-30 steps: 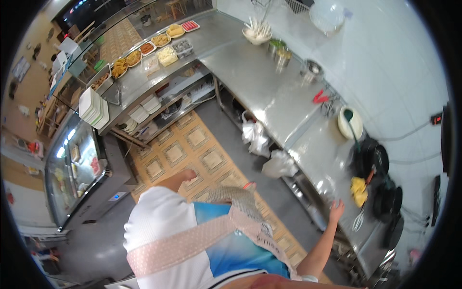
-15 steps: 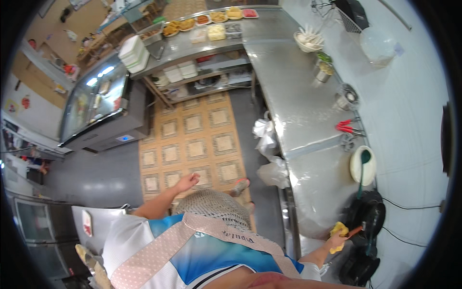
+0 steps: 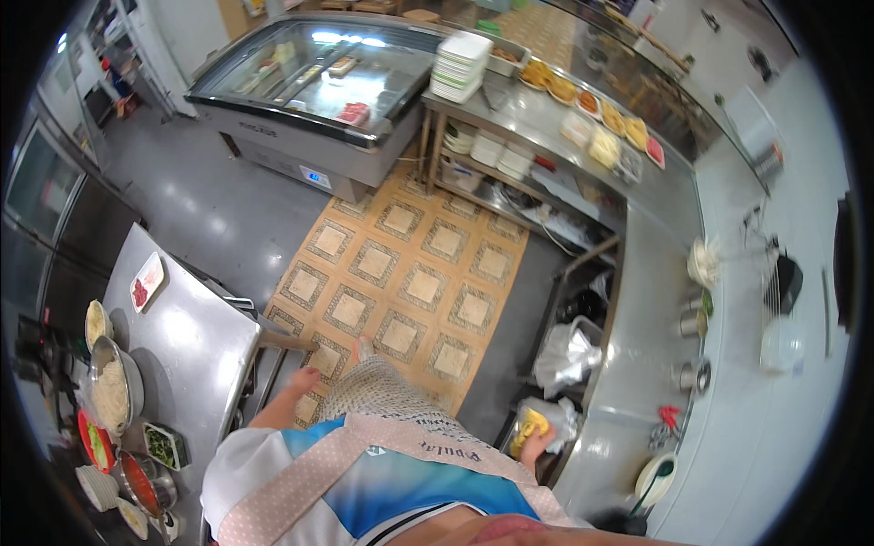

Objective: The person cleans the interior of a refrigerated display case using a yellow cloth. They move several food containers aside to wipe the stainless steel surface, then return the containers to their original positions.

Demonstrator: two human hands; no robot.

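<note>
My right hand [image 3: 539, 444] is closed on a yellow cloth [image 3: 530, 428], low at the front edge of the right-hand steel counter [image 3: 628, 359]. Right behind the cloth hang whitish plastic bags [image 3: 566, 357]. My left hand [image 3: 305, 379] is held out at my side, small in view, its fingers loosely apart with nothing in them. It is nearest to the corner of the left steel table [image 3: 196, 318], without touching it.
On the left table stand a white tray with red meat [image 3: 146, 284], a metal bowl of noodles [image 3: 113, 387], a pot of red sauce [image 3: 146, 482] and a dish of greens [image 3: 164, 446]. A glass-topped freezer [image 3: 300, 109] and stacked white trays [image 3: 460, 65] stand ahead. A white bowl with a green ladle [image 3: 657, 478] is at right.
The view has swung left, bringing the left table in. My right hand, with the yellow cloth, has left the wooden handle by the black pans and come to the counter's front edge.
</note>
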